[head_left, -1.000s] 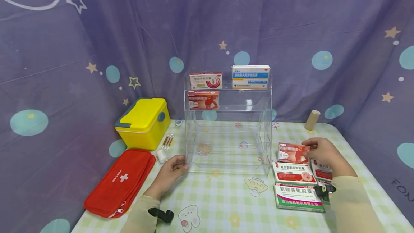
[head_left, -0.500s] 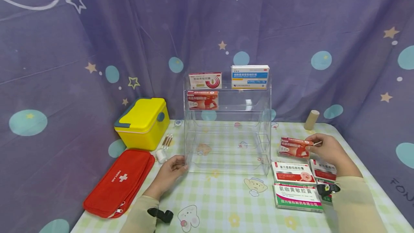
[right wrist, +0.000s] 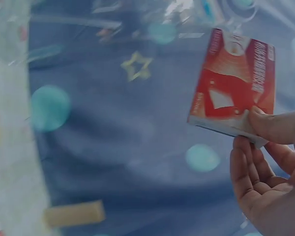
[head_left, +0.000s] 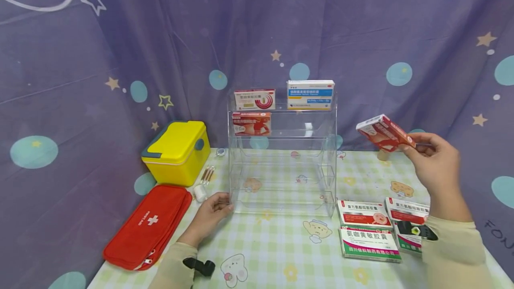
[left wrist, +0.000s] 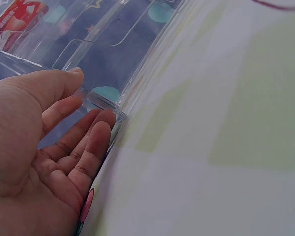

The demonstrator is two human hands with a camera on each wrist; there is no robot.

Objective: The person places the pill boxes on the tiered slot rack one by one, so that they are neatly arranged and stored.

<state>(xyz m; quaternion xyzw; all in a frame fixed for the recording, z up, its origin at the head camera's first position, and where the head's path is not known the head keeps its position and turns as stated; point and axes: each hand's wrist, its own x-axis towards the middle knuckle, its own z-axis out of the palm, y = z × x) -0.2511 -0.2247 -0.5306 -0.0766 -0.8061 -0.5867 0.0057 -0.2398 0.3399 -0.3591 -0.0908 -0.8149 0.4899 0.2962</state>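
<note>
My right hand (head_left: 437, 159) pinches one end of a red medicine box (head_left: 385, 133) between thumb and fingers. The box is tilted in the air, right of a clear acrylic tiered rack (head_left: 283, 206). In the right wrist view, the red box's (right wrist: 236, 73) printed front shows above the thumb. My left hand (head_left: 210, 217) is at the rack's lower left corner, its relaxed fingers against the side. The left wrist view puts those fingertips (left wrist: 105, 118) at the rack's edge. On the rack are a white-and-red box (head_left: 255, 100), a blue-and-white box (head_left: 310, 96) and another red box (head_left: 252, 124).
Several medicine boxes (head_left: 371, 245) lie in two groups at the right front. A tan roll (head_left: 383, 155) stands behind the raised box. At left are a yellow case (head_left: 176, 153), a red first-aid pouch (head_left: 148, 226), a small white bottle (head_left: 200, 193) and thin brown-tipped sticks (head_left: 207, 175).
My right hand has lifted the red box off the table, up and slightly right, tilting it. The left hand has stayed at the rack's corner.
</note>
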